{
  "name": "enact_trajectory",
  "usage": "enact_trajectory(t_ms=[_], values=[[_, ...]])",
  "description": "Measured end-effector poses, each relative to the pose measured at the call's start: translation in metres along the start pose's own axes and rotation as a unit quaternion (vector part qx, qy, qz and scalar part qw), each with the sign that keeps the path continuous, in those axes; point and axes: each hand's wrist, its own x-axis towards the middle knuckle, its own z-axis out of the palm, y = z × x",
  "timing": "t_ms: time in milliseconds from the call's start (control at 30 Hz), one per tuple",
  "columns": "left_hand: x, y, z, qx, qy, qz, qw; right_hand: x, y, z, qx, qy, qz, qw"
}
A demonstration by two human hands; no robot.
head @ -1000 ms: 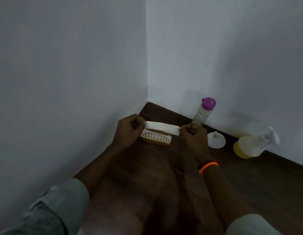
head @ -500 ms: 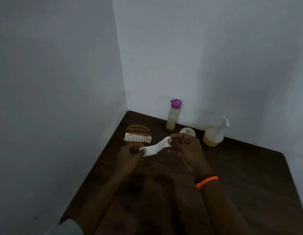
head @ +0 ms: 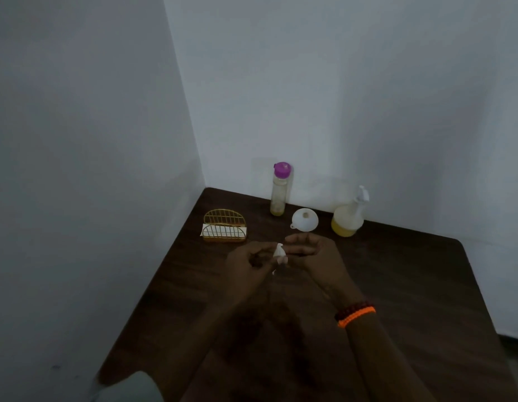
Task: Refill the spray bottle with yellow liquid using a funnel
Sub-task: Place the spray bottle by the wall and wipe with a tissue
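Note:
A white spray bottle with yellow liquid in its base stands at the back of the dark wooden table, against the wall. To its left a white funnel lies on the table, mouth up. Further left stands a tall clear bottle with a purple cap and a little yellow liquid at its bottom. My left hand grips a crumpled white tissue in front of the funnel. My right hand hovers beside it, fingers relaxed and touching the tissue's edge.
A gold wire napkin holder with white tissues stands near the left wall. White walls meet in a corner behind the table. The table's right edge and rounded corner show at the right.
The tissue, stretched between both hands before, is now bunched up in my left hand. My right hand has let go and opened. The view has pulled back from the table.

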Motion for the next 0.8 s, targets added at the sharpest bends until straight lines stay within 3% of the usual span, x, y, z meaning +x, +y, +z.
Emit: enact_trajectory(t_ms=[133,300,367,600,700,800], values=[[-0.004,0.002,0.004,0.039,-0.007,0.043,0.998,-0.002,-0.001,-0.004,-0.043,-0.01,-0.021,0.999],[-0.002,-0.003,0.003,0.003,0.019,-0.031,0.999,-0.002,-0.006,-0.012,-0.093,-0.019,-0.034,0.995],[-0.001,-0.003,0.0,0.006,0.014,-0.014,1.0,-0.002,-0.008,-0.018,-0.105,-0.035,-0.038,0.993],[0.001,0.006,0.0,0.038,-0.065,0.065,0.995,0.004,-0.012,-0.035,-0.179,-0.1,-0.062,0.977],[0.002,0.005,-0.001,0.036,-0.13,0.065,0.989,0.005,-0.009,-0.034,-0.203,-0.15,-0.048,0.966],[0.0,0.008,0.002,0.026,-0.16,0.056,0.985,0.009,-0.004,-0.03,-0.244,-0.151,-0.05,0.957]])
